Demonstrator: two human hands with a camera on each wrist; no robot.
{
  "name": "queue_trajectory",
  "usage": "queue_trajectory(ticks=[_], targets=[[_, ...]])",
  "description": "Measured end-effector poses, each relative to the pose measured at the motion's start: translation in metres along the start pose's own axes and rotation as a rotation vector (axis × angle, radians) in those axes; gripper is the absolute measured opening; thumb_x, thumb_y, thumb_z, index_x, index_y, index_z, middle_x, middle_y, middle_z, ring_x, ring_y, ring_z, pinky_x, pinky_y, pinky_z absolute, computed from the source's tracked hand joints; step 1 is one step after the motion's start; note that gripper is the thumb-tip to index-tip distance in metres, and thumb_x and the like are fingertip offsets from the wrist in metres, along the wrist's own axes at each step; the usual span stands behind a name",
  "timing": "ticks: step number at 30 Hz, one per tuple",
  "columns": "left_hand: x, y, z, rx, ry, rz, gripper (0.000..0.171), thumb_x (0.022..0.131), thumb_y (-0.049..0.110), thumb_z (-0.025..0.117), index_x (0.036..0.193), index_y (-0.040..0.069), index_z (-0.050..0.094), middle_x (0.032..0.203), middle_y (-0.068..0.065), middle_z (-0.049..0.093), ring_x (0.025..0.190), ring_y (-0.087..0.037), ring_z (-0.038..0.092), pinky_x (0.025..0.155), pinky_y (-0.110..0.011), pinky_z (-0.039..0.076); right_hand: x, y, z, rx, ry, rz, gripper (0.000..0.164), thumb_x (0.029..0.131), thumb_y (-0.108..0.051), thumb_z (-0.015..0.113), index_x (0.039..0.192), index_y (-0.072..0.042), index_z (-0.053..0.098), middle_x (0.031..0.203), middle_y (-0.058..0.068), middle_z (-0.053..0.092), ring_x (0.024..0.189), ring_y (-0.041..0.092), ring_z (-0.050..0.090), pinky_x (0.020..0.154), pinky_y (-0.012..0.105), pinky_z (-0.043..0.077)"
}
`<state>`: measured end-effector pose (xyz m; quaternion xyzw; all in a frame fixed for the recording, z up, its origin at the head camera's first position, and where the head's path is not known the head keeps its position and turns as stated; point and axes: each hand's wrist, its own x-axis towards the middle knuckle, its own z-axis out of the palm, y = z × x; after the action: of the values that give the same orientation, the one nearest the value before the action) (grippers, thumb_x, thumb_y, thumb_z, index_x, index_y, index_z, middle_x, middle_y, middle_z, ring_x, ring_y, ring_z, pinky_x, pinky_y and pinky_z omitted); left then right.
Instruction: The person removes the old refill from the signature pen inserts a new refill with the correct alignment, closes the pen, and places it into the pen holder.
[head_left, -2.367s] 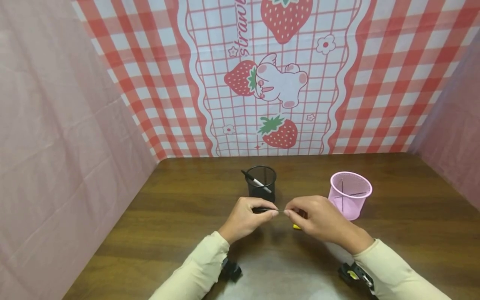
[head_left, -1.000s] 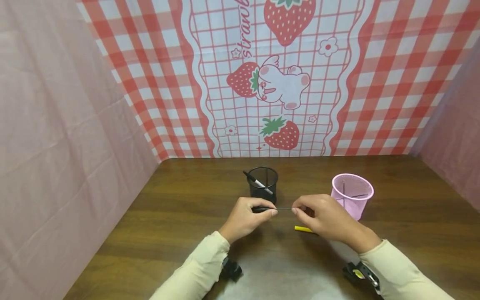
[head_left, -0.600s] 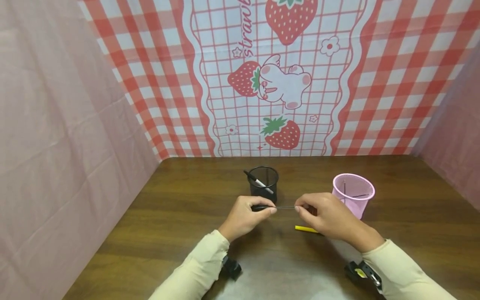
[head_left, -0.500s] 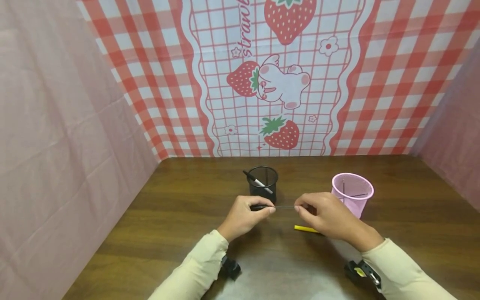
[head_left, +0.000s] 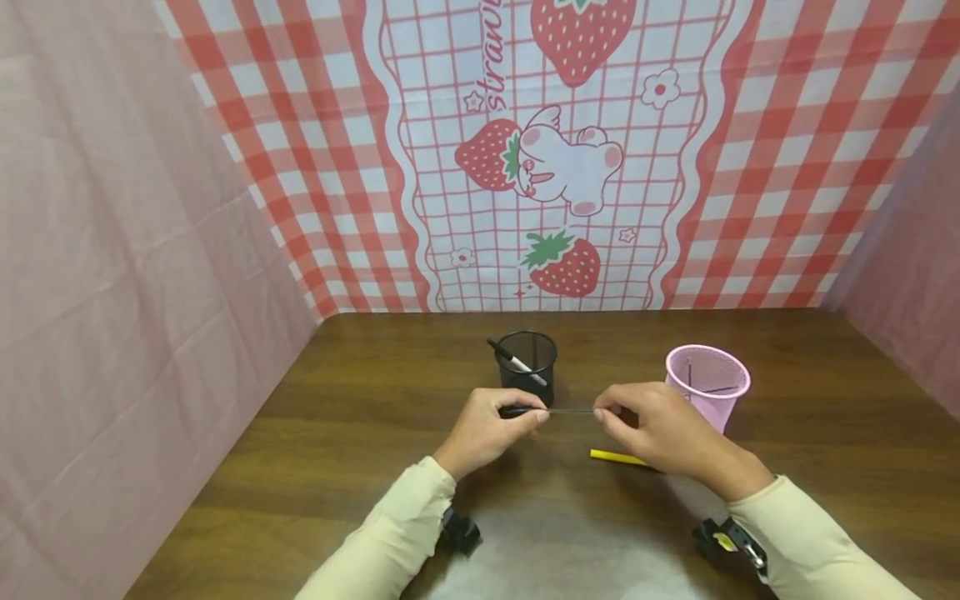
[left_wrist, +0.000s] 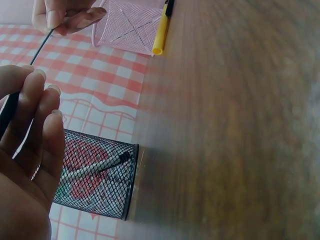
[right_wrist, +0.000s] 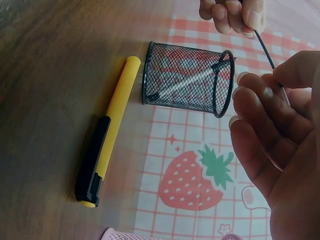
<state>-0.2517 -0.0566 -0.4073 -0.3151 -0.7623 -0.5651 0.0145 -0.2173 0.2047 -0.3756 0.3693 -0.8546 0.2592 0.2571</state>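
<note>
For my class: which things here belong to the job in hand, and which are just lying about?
In the job:
black handle, in the left hand
thin rod, pinched by the right hand

Apparently just lying about:
yellow stick
black cup
pen in that cup
pink cup

Hands [right_wrist: 277, 140] pinch thin rod [right_wrist: 264, 49], w/ yel/blk tool [right_wrist: 107, 131] nr mesh cup [right_wrist: 187, 67].

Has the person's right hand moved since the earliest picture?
Yes: in the head view, the right hand has shifted rightward, farther from the standing black mesh cup.
</note>
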Motion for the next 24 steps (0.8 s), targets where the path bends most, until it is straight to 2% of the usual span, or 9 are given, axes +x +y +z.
queue_trajectory(ticks=[5, 12, 24], targets=[[0.0002, 0.0011, -0.0015, -0.004, -0.001, 0.013, 0.012, 0.092, 0.02, 0.074, 0.098, 0.01, 0.078, 0.079, -0.016, 0.072, 0.07, -0.024, 0.07, 0.062, -0.025, 0.054, 0.0009, 0.0015, -0.0011, -0.002, -0.002, 0.007, 0.016, 0.082, -0.005, 0.075, 0.086, -0.02, 0.07, 0.072, -0.022, 0.056, 0.062, -0.005, 0.048, 0.054, 0.017, 0.043], [0.0008, -0.0005, -0.0026, 0.055, 0.009, 0.043, 0.012, 0.093, 0.02, 0.073, 0.099, 0.009, 0.076, 0.079, -0.01, 0.073, 0.07, -0.021, 0.07, 0.062, -0.024, 0.053, 0.0002, 0.0024, -0.002, -0.007, -0.007, 0.013, 0.017, 0.082, -0.005, 0.075, 0.084, -0.021, 0.069, 0.071, -0.023, 0.054, 0.061, -0.005, 0.047, 0.054, 0.018, 0.042], [0.0023, -0.0024, -0.0033, 0.092, 0.024, 0.041, 0.01, 0.093, 0.022, 0.073, 0.096, 0.014, 0.076, 0.074, 0.0, 0.071, 0.068, -0.016, 0.068, 0.06, -0.024, 0.052, -0.0017, 0.0046, -0.0043, 0.015, -0.003, 0.016, 0.019, 0.083, -0.004, 0.075, 0.084, -0.021, 0.068, 0.07, -0.023, 0.052, 0.059, -0.005, 0.046, 0.053, 0.014, 0.039]])
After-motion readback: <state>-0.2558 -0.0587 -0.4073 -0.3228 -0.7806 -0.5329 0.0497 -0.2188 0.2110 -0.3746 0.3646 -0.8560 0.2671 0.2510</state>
